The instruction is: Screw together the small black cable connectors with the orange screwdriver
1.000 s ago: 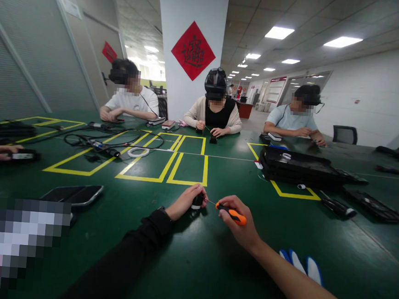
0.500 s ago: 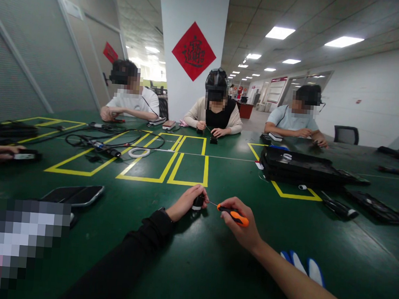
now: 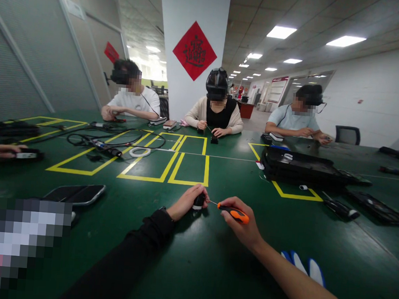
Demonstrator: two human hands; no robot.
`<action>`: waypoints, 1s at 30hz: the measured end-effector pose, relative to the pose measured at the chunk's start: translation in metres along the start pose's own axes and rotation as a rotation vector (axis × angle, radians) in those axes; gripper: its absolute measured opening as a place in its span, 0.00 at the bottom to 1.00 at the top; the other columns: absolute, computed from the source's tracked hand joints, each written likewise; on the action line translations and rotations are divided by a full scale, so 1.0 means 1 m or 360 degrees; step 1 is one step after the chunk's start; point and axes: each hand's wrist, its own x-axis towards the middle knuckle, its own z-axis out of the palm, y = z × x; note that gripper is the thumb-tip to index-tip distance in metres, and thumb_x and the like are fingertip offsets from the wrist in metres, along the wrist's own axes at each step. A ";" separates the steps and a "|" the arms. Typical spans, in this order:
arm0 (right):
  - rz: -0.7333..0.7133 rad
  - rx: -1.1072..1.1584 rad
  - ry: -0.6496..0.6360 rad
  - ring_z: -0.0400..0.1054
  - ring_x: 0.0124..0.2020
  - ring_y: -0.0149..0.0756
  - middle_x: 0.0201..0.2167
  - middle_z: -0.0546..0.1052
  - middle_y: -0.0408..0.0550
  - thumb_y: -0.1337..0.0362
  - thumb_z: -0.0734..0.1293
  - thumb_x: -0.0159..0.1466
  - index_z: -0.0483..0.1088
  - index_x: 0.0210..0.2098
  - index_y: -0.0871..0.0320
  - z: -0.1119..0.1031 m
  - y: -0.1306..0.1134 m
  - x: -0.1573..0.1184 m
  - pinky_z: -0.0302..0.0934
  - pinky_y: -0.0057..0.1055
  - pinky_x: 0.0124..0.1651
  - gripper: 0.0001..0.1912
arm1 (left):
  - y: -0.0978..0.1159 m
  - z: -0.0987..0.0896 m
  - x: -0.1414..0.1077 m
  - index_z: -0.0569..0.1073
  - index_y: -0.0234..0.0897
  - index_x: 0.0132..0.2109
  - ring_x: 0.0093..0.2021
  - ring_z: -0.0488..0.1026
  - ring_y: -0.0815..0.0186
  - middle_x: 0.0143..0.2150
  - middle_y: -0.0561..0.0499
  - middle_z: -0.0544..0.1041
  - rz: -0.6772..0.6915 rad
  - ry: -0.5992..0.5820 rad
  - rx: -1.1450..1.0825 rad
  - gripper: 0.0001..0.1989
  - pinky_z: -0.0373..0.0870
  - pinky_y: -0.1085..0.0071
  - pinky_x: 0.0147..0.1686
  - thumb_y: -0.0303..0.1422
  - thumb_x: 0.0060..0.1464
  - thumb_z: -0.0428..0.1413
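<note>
My left hand point(image 3: 189, 200) is closed around a small black part with a white band point(image 3: 198, 202), steadying it just above or on the green table point(image 3: 190, 268); I cannot tell whether it touches. In my right hand point(image 3: 240, 222) is a screwdriver point(image 3: 234, 213) with an orange and black handle, gripped between thumb and fingers. Its thin shaft points left, and the tip reaches the right side of the black part by my left fingertips. Exactly where the tip meets the part is too small to make out.
Blue and white gloves point(image 3: 303, 263) lie beside my right forearm. At left are a phone-like slab point(image 3: 75, 194), black cables point(image 3: 106, 147) and a co-worker's hand point(image 3: 4, 151). A stack of black trays point(image 3: 298, 166) stands right. Yellow tape point(image 3: 188, 183) marks the table; three people sit opposite.
Both hands, the black part and the screwdriver hold nearly the same places. The whole view has shifted very slightly.
</note>
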 end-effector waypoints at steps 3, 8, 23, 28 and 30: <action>0.0013 0.0019 0.0018 0.64 0.34 0.32 0.33 0.69 0.46 0.63 0.63 0.57 0.67 0.37 0.57 0.001 -0.001 0.000 0.59 0.29 0.37 0.09 | -0.001 -0.001 0.001 0.65 0.34 0.35 0.25 0.70 0.70 0.28 0.50 0.72 0.0005 -0.0018 0.0003 0.16 0.66 0.74 0.27 0.44 0.54 0.45; 0.0217 0.0184 0.0023 0.63 0.24 0.29 0.24 0.69 0.42 0.62 0.59 0.61 0.65 0.40 0.57 0.002 0.002 -0.001 0.58 0.26 0.28 0.10 | -0.003 -0.003 0.002 0.66 0.33 0.35 0.26 0.71 0.70 0.29 0.49 0.72 0.0004 -0.0032 0.0015 0.16 0.66 0.74 0.27 0.44 0.54 0.45; 0.0167 0.0178 0.0028 0.65 0.27 0.30 0.26 0.70 0.43 0.64 0.60 0.60 0.66 0.39 0.58 0.001 0.002 0.000 0.59 0.28 0.31 0.08 | -0.003 -0.001 0.003 0.66 0.33 0.33 0.24 0.71 0.70 0.28 0.49 0.73 -0.0034 -0.0008 0.0005 0.17 0.65 0.75 0.26 0.45 0.53 0.46; 0.0156 0.0159 0.0030 0.66 0.26 0.30 0.25 0.70 0.43 0.65 0.60 0.60 0.65 0.37 0.59 0.000 0.000 0.000 0.59 0.27 0.30 0.07 | -0.004 -0.002 0.004 0.66 0.33 0.33 0.24 0.71 0.70 0.29 0.48 0.73 -0.0045 0.0014 0.0009 0.18 0.66 0.74 0.27 0.45 0.53 0.46; 0.0154 0.0156 0.0034 0.65 0.26 0.30 0.25 0.70 0.43 0.64 0.60 0.60 0.65 0.37 0.59 0.000 -0.001 0.000 0.59 0.27 0.30 0.07 | -0.004 -0.002 0.003 0.66 0.33 0.33 0.25 0.71 0.70 0.29 0.48 0.73 -0.0040 0.0013 0.0010 0.18 0.66 0.74 0.27 0.45 0.53 0.46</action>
